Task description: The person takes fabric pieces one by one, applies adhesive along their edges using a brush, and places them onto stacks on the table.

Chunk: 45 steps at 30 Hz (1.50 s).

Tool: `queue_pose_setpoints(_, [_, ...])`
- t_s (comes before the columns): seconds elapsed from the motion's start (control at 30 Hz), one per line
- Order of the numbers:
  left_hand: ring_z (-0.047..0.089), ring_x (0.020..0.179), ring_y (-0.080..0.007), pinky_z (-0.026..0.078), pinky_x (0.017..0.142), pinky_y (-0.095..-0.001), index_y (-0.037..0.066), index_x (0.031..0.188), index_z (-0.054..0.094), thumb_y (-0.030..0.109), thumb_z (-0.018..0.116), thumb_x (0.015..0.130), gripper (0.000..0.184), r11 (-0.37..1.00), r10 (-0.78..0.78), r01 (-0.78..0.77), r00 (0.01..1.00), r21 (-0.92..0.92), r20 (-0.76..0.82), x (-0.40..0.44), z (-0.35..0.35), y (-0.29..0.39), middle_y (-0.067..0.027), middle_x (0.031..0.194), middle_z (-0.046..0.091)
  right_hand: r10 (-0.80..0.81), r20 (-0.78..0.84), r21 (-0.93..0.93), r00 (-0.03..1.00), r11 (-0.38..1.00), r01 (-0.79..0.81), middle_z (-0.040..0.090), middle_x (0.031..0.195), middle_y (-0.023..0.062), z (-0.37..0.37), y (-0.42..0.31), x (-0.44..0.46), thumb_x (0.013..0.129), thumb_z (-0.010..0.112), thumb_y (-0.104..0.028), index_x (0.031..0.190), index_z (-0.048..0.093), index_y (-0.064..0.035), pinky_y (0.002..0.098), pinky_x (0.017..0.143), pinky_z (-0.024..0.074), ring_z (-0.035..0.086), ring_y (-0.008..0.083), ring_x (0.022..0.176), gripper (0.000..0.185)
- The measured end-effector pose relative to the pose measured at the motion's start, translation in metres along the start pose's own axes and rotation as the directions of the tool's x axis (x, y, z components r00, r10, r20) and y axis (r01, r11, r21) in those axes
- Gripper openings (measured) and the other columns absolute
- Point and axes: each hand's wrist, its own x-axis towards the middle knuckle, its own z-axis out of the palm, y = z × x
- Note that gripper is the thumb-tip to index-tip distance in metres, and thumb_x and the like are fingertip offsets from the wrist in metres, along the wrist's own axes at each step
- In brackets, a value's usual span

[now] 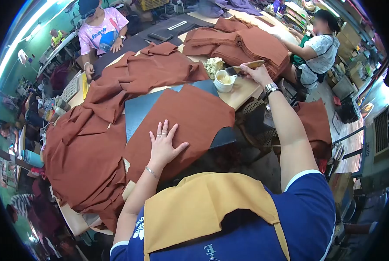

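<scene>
Evidently, 1 brown panel (pixel 194 115) lies flat, no coating showing, under the left hand (pixel 163 147), grip spread; the right hand (pixel 259 75) clasps a brush (pixel 250 65) at the white tub (pixel 224 87).

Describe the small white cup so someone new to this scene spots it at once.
Start at the dark board under the flat reddish-brown cloth panel. By the board's far right corner stands the small white cup, next to the brush in the right hand. Unlike the crumpled cream-coloured lump nearby, it is round, with pale yellowish contents.
</scene>
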Motion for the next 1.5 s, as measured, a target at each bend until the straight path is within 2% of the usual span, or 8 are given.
queue_pose_setpoints(0.23, [0.017, 0.152, -0.0392, 0.012, 0.115, -0.0704, 0.020, 0.153, 0.041, 0.069, 0.061, 0.084, 0.088, 1.000, 0.014, -0.014, 1.000, 0.025, -0.007, 0.001, 0.004, -0.001, -0.0178, 0.164, 0.024, -0.192, 0.150, -0.338, 0.970, 0.912, 0.233, 0.077, 0.096, 0.0097, 0.006, -0.006, -0.083, 0.084, 0.081, -0.025, 0.100, 0.076, -0.0033, 0.0301, 0.077, 0.0544, 0.069, 0.0152, 0.081, 0.028])
queue_pose_setpoints(0.33, [0.017, 0.152, -0.0398, 0.013, 0.115, -0.0709, 0.020, 0.153, 0.041, 0.069, 0.062, 0.084, 0.088, 0.998, 0.049, -0.049, 0.999, 0.038, 0.003, 0.003, 0.006, -0.001, -0.0179, 0.164, 0.024, -0.190, 0.095, -0.156, 0.977, 0.967, 0.203, 0.075, 0.102, 0.0067, 0.011, -0.021, -0.127, 0.090, 0.077, -0.025, 0.108, 0.074, -0.0030, 0.0296, 0.078, 0.0558, 0.070, 0.0154, 0.085, 0.029])
queue_pose_setpoints(0.43, [0.018, 0.152, -0.0402, 0.014, 0.115, -0.0711, 0.021, 0.153, 0.042, 0.069, 0.062, 0.083, 0.087, 0.990, 0.137, -0.137, 0.990, 0.033, 0.021, 0.010, 0.007, 0.004, -0.0181, 0.164, 0.024, -0.007, -0.006, 0.584, 1.000, 0.812, 0.009, 0.071, 0.106, 0.0078, 0.004, -0.040, -0.180, 0.095, 0.071, -0.020, 0.113, 0.070, -0.0015, 0.0307, 0.082, 0.0592, 0.071, 0.0176, 0.093, 0.026])
queue_pose_setpoints(0.57, [0.019, 0.152, -0.0384, 0.015, 0.115, -0.0706, 0.024, 0.152, 0.043, 0.068, 0.063, 0.083, 0.085, 0.976, 0.211, -0.213, 0.976, 0.044, 0.054, 0.011, 0.005, 0.000, -0.0160, 0.164, 0.025, 0.161, -0.015, 0.729, 0.987, 0.677, -0.099, 0.069, 0.106, 0.0074, -0.006, -0.034, -0.242, 0.097, 0.068, -0.013, 0.113, 0.067, -0.0010, 0.0309, 0.084, 0.0607, 0.070, 0.0168, 0.094, 0.020])
queue_pose_setpoints(0.7, [0.019, 0.152, -0.0377, 0.015, 0.115, -0.0702, 0.025, 0.152, 0.043, 0.067, 0.064, 0.083, 0.083, 0.973, 0.222, -0.227, 0.970, 0.049, 0.096, 0.001, 0.001, -0.014, -0.0128, 0.165, 0.024, 0.240, -0.092, 0.455, 0.966, 0.874, -0.174, 0.070, 0.098, 0.0026, 0.014, -0.012, -0.283, 0.092, 0.072, -0.014, 0.107, 0.069, -0.0024, 0.0248, 0.078, 0.0561, 0.066, 0.0103, 0.086, 0.019])
queue_pose_setpoints(0.93, [0.018, 0.152, -0.0384, 0.016, 0.114, -0.0712, 0.025, 0.153, 0.041, 0.068, 0.064, 0.083, 0.085, 0.965, 0.248, -0.254, 0.964, 0.064, 0.096, 0.003, 0.000, -0.015, -0.0138, 0.165, 0.023, -0.381, -0.121, -0.219, 0.917, 0.911, 0.349, 0.068, 0.086, 0.0088, 0.056, -0.022, -0.287, 0.079, 0.075, -0.004, 0.092, 0.070, -0.0030, 0.0310, 0.070, 0.0527, 0.066, 0.0212, 0.077, 0.015])
queue_pose_setpoints(1.4, [0.017, 0.153, -0.0351, 0.016, 0.115, -0.0698, 0.024, 0.154, 0.040, 0.062, 0.063, 0.088, 0.080, 0.966, 0.235, -0.243, 0.967, 0.091, 0.095, 0.002, 0.000, -0.013, -0.0107, 0.166, 0.022, -0.273, -0.060, -0.295, 0.960, 0.924, 0.244, 0.066, 0.083, 0.0118, 0.050, -0.028, -0.299, 0.077, 0.073, -0.005, 0.084, 0.068, -0.0014, 0.0336, 0.068, 0.0524, 0.066, 0.0265, 0.074, 0.010])
queue_pose_setpoints(1.5, [0.017, 0.153, -0.0352, 0.016, 0.115, -0.0700, 0.024, 0.154, 0.040, 0.062, 0.063, 0.087, 0.080, 0.965, 0.237, -0.245, 0.968, 0.093, 0.087, 0.003, 0.001, -0.013, -0.0109, 0.166, 0.021, -0.035, -0.073, -0.400, 0.997, 0.916, 0.003, 0.066, 0.081, 0.0108, 0.027, -0.021, -0.316, 0.077, 0.073, -0.006, 0.083, 0.068, -0.0019, 0.0337, 0.068, 0.0521, 0.066, 0.0255, 0.074, 0.009])
